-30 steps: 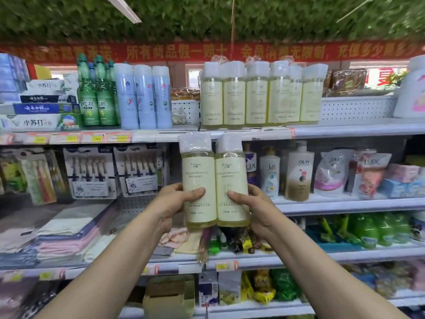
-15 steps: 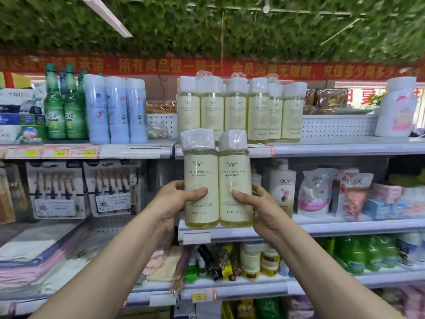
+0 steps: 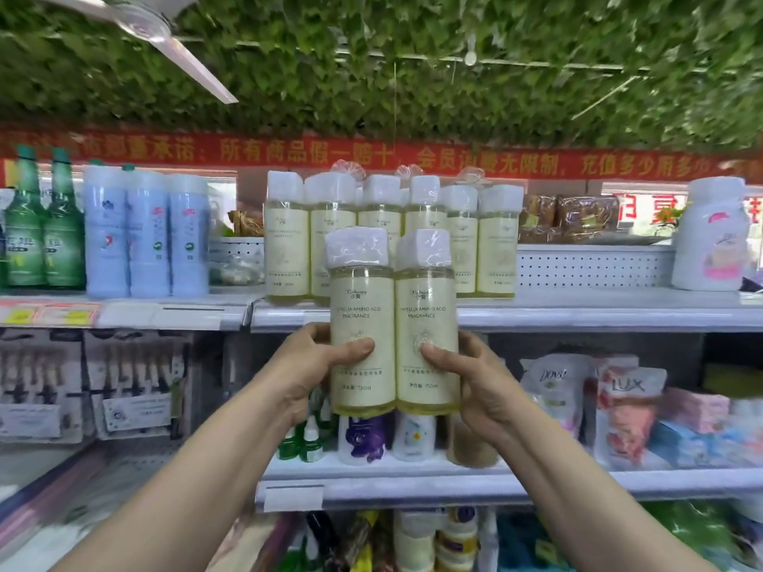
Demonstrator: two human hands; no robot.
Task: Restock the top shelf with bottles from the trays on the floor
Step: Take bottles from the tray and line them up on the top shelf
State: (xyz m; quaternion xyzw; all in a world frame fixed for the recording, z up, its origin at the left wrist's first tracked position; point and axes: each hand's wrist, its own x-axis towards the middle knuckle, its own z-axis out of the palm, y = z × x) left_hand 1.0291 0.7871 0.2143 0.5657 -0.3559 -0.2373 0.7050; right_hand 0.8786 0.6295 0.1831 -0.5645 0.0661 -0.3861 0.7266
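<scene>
I hold two pale yellow bottles with plastic-wrapped white caps side by side, upright, in front of the shelving. My left hand (image 3: pixel 313 361) grips the left bottle (image 3: pixel 361 319), thumb across its label. My right hand (image 3: pixel 466 365) grips the right bottle (image 3: pixel 427 319) the same way. Their caps reach above the front edge of the top shelf (image 3: pixel 578 311). On that shelf, right behind them, stands a row of several matching yellow bottles (image 3: pixel 479 241). The floor trays are out of view.
Left on the top shelf stand three light blue bottles (image 3: pixel 146 237) and green bottles (image 3: pixel 43 225). A white jug (image 3: pixel 712 237) sits at the far right, with bare shelf between it and the yellow row. Lower shelves hold soap pouches (image 3: pixel 627 410) and small bottles. A ceiling fan blade (image 3: pixel 186 59) hangs overhead.
Both hands have raised the two bottles from the second-shelf level up to the top shelf's edge. My view has tilted upward.
</scene>
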